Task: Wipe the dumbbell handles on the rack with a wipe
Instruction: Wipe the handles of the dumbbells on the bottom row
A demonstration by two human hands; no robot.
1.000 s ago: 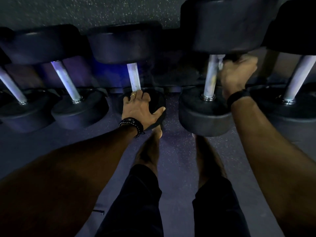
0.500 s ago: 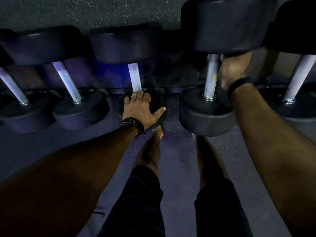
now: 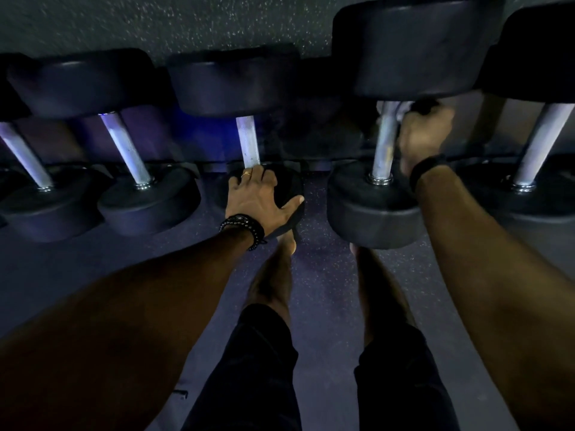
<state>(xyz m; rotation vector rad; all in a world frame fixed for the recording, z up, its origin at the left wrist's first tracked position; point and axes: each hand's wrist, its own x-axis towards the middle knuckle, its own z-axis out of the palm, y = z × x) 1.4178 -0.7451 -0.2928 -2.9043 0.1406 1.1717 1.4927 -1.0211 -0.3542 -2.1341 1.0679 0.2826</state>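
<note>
Five dumbbells are lined up in a row, handles pointing toward the camera, lighting pretty dim. The right hand (image 3: 424, 136) is curled around a pale wipe (image 3: 401, 107), which is pressed against the far end of the fourth dumbbell handle (image 3: 384, 141), right under its big far head. The left hand (image 3: 256, 199) is laid flat with fingers spread on the near head (image 3: 287, 189) of the middle dumbbell, just below its handle (image 3: 248, 140); nothing is gripped there. Bare feet can be seen on the speckled floor (image 3: 323, 275).
</note>
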